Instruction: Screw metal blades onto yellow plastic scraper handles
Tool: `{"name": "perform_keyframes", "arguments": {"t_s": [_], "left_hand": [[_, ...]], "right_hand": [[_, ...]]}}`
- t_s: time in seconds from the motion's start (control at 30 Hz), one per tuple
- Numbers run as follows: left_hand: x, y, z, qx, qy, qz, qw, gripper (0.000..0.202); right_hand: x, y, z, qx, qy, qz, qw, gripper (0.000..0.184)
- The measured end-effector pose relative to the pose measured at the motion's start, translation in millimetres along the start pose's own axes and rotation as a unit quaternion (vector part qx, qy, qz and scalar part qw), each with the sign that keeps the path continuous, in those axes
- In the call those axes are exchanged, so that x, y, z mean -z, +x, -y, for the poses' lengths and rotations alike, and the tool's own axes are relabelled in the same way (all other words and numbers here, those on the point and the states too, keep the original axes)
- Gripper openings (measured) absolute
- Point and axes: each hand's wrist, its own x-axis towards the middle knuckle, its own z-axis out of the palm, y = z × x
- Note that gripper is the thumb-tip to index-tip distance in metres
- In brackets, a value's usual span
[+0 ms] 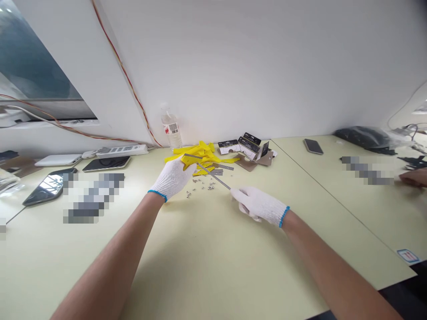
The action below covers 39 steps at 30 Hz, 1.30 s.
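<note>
My left hand [175, 178], in a white knit glove with a blue cuff, is closed around a yellow plastic piece [188, 162] with a narrow grey metal strip [192, 156] along its top. My right hand [258, 203], gloved the same way, grips the near end of a thin straight grey metal rod [215, 177]. The rod's far end reaches the yellow piece; whether it touches cannot be told, and any handle is hidden in my fingers. Behind lies a heap of yellow plastic pieces [203, 151]. Flat grey metal blades [223, 166] and several tiny silvery parts [211, 187] lie below it.
A clear bottle [171, 129] stands against the wall. Opened black-and-white cardboard boxes [250, 146] lie right of the heap. Phones [50, 186] and a white power strip [122, 151] are at left. Another phone [313, 146] and another person's hand [413, 178] are at right.
</note>
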Motion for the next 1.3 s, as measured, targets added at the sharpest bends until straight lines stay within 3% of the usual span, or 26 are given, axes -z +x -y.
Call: {"name": "perform_keyframes", "arguments": {"t_s": [0.17,0.37,0.47,0.57,0.73,0.9,1.07,1.2,1.3], "left_hand": [[0.8,-1.0,0.4,0.008,-0.014,-0.006,1.000,0.030],[-1.0,-0.9,-0.5,-0.009,-0.018,0.018,1.000,0.029],[-4.1,1.8,3.0,-0.011,-0.001,0.000,1.000,0.028],[-4.7,3.2,6.0,0.002,-0.002,-0.011,1.000,0.029],[-3.1,1.1,4.6,-0.009,-0.013,0.003,1.000,0.032],[-4.7,1.5,6.0,-0.023,0.011,-0.002,1.000,0.032],[-2.3,1.1,4.4,-0.011,-0.010,0.002,1.000,0.031],[-2.0,0.5,4.1,-0.021,-0.006,0.010,1.000,0.032],[-1.8,0.4,4.2,-0.012,-0.007,0.009,1.000,0.032]], "right_hand": [[1.8,-0.8,5.4,0.012,0.039,0.021,0.999,0.045],[-3.1,0.9,4.1,-0.012,-0.125,-0.037,0.991,0.042],[-3.7,-0.9,3.4,0.018,-0.084,-0.011,0.996,0.049],[-2.5,0.5,2.3,0.047,-0.054,0.001,0.997,0.044],[-1.8,5.2,-0.8,0.027,-0.123,-0.090,0.988,0.044],[1.3,1.0,1.2,0.036,-0.046,-0.010,0.998,0.051],[1.0,3.0,1.2,0.018,-0.092,-0.068,0.993,0.041],[-0.2,3.0,1.4,0.017,-0.066,-0.011,0.998,0.055],[0.6,4.4,1.7,0.025,-0.056,-0.027,0.998,0.051]]}}
